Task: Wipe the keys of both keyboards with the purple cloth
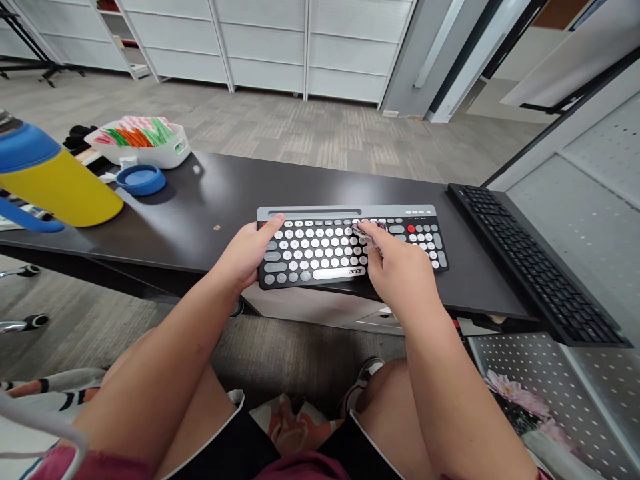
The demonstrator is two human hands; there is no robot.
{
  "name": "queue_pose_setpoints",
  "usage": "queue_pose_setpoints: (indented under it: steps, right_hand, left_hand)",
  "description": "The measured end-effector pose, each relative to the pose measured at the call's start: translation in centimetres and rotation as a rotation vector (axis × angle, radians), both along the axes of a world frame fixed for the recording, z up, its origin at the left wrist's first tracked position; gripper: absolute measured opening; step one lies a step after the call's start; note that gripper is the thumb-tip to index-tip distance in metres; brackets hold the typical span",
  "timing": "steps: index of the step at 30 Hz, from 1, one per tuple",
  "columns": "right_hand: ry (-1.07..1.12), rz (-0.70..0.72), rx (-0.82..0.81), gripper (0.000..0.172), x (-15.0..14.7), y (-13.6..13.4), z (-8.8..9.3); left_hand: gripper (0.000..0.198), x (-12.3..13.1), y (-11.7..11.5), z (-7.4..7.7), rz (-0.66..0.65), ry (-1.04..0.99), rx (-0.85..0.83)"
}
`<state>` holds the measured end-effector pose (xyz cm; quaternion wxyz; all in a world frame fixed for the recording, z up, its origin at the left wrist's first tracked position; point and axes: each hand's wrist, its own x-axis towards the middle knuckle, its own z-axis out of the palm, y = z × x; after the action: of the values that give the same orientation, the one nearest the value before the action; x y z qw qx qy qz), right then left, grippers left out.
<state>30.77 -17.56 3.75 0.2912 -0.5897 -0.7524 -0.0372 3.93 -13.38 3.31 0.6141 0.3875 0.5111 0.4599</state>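
Observation:
A grey and black acer keyboard (320, 243) with round white and grey keys lies at the front edge of the dark desk. My left hand (246, 255) grips its left end, thumb on top at the upper corner and fingers out of sight beneath. Over the right half of the keys, my right hand (404, 267) pinches a small crumpled cloth (361, 233) with a dark and light pattern. The cloth touches the keys near the top rows. Part of the right side of the keyboard is hidden under this hand.
A second black keyboard (540, 267) lies slanted at the desk's right end, by a pegboard panel (590, 167). On the left stand a yellow and blue tumbler (60, 173), a blue lid (141, 180) and a white basket (170, 155) of colourful items. White cabinets (265, 47) line the back.

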Motion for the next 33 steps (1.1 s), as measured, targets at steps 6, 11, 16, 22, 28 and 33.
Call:
queue_pose_setpoints:
  steps: [6,11,16,22,28,33]
  right_hand:
    - [-0.006,0.005,0.018,0.045,-0.07,-0.03,0.09]
    - [-0.002,0.003,0.014,0.045,-0.12,-0.08,0.11]
    - [0.022,0.010,-0.010,0.046,-0.23,-0.14,0.16]
    - [0.012,0.037,0.000,0.046,-0.48,-0.19,-0.14]
    - [-0.024,0.051,0.013,0.045,-0.80,-0.13,-0.69]
    - [-0.032,0.049,0.007,0.045,-0.85,-0.10,-0.77]
  left_hand:
    - [0.042,0.00,0.00,0.04,-0.001,0.004,0.005]
    - [0.041,0.05,0.02,0.05,-0.002,0.005,0.009]
    - [0.042,0.05,-0.03,0.13,0.012,-0.006,-0.006]
    - [0.043,0.08,0.00,0.18,0.016,-0.004,-0.008]
    - [0.041,0.10,0.03,0.14,0.002,0.007,-0.009]
    - [0.041,0.08,-0.01,0.17,0.000,0.008,-0.003]
